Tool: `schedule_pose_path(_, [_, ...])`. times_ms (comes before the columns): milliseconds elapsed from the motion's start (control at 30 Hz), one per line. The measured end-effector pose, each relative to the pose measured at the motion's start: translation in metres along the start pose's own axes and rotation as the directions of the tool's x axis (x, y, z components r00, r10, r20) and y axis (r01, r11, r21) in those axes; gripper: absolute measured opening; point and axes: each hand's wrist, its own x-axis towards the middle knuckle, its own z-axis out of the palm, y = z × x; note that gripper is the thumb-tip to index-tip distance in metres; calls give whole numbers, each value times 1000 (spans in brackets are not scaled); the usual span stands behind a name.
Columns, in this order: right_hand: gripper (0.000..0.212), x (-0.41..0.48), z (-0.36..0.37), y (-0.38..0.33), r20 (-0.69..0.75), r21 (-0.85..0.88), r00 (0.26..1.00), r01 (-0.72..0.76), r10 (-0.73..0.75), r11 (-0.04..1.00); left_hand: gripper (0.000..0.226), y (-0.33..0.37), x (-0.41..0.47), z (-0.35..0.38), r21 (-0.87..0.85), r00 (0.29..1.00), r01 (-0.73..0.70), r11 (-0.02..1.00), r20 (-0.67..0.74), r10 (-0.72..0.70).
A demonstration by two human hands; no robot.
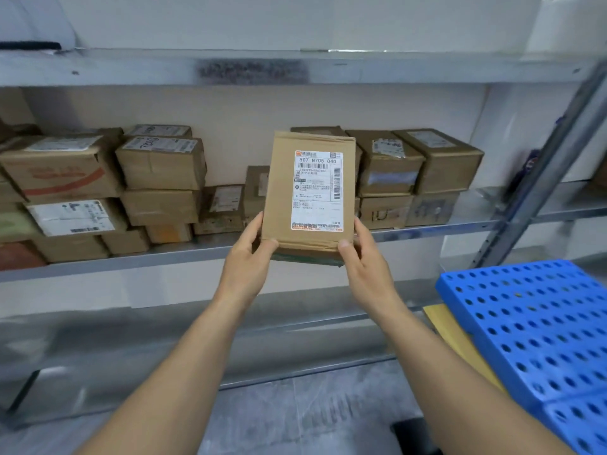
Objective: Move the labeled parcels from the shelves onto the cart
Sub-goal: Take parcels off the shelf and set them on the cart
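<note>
A grey metal shelf [427, 233] is running along a pale wall, and rows of stacked parcels [161, 165] are sitting on it as we are facing it. At lower right a blue perforated deck [525, 323], which we are taking for the cart, is lying well apart from that load. We are holding one flat parcel [281, 178] upright in the air in front of the shelf, its white label [317, 192] facing us. The left hand [246, 261] and right hand [368, 261] are each pinching a bottom corner: thumbs are pressing the front face, while the other fingers [258, 223] are curling behind, mostly hidden. Risk: the grip is sitting low on a tall parcel, so a quick swing toward the deck is likely to tip it out of the pinch, and a wide turn may be knocking the nearest stacks.
</note>
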Motion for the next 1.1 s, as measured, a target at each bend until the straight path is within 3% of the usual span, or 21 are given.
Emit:
schedule_pose_path(333, [45,-40,-93,38,-176,-41,984,-36,28,999,50,16,-22,96,-16,978,-34,999,205,36])
schedule_pose_path(567, [43,-62,-155,67,-363,-19,922,-148,131,989,52,20,-19,179,-9,921,-67,998,383,66])
schedule_pose_path(800, [47,-62,-210,109,-551,-15,794,-316,256,949,52,18,3,271,1,822,-83,997,566,68])
schedule_pose_path(1100, [50,-30,-265,160,-729,96,548,-511,410,854,52,9,60,393,37,582,-85,996,813,19])
